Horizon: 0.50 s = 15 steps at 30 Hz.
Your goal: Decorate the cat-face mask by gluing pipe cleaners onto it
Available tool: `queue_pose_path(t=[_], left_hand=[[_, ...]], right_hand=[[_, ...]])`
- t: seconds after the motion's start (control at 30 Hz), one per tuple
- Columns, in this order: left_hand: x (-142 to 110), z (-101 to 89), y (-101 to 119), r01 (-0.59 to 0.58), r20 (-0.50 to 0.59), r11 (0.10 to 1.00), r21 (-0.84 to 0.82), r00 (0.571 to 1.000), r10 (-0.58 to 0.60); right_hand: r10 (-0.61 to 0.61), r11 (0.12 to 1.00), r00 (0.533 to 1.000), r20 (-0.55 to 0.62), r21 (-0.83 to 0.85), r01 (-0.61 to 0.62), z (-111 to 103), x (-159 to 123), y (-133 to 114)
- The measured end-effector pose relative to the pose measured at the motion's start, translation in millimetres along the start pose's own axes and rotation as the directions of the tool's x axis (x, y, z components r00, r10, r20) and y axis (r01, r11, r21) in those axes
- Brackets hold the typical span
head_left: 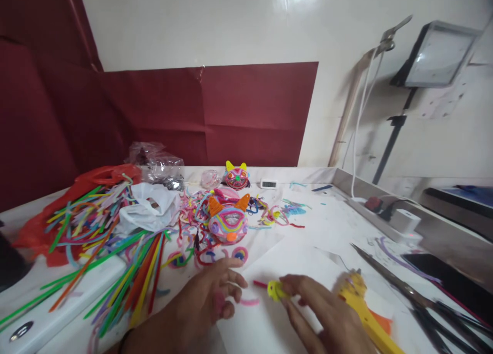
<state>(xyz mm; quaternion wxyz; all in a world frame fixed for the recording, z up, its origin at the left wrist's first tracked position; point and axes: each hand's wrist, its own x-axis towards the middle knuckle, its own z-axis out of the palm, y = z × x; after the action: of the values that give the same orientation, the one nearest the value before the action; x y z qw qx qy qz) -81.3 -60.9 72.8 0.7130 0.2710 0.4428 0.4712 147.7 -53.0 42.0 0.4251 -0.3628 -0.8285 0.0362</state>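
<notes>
My right hand (321,310) pinches a small yellow pipe-cleaner coil (275,291) between thumb and fingertips. A short dark-pink stem (261,283) sticks out of the coil to the left. Curled over the white paper, my left hand (210,295) has a small pink fuzzy piece (219,302) tucked in its bent fingers; its exact shape is blurred. Between the hands a short pink pipe-cleaner piece (249,302) lies on the paper (285,261). Just beyond them sits a colourful cat-like head (228,223) with orange ears, with round coiled pieces (239,254) in front of it.
Pipe cleaners (142,277) and a white plastic bag (149,208) crowd the left. A yellow glue gun (360,308), scissors (412,292) and a black phone (447,279) lie at right, below a power strip (379,223). A second head (236,177) stands at the back.
</notes>
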Motion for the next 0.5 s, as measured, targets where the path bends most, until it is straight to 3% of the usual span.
queue_pose_path(t=[0.17,0.33,0.43,0.5], left_hand=[[1,-1.1,-3,-0.016,0.055,0.988,-0.153,0.998,0.025],[2,-0.8,-17,0.041,0.162,0.978,-0.204,0.987,-0.008],[4,-1.7,-27,0.073,0.175,0.981,-0.179,0.984,-0.041],[4,-5.3,-35,0.016,0.184,0.993,-0.116,0.983,0.005]], right_hand=[[-0.116,0.966,0.993,0.0,-0.231,0.113,6,21,5],[-0.258,0.966,0.956,0.138,0.023,0.257,28,19,-30],[-0.323,0.946,0.941,0.101,0.068,0.318,48,13,-42],[-0.327,0.944,0.94,0.097,0.067,0.322,59,10,-45]])
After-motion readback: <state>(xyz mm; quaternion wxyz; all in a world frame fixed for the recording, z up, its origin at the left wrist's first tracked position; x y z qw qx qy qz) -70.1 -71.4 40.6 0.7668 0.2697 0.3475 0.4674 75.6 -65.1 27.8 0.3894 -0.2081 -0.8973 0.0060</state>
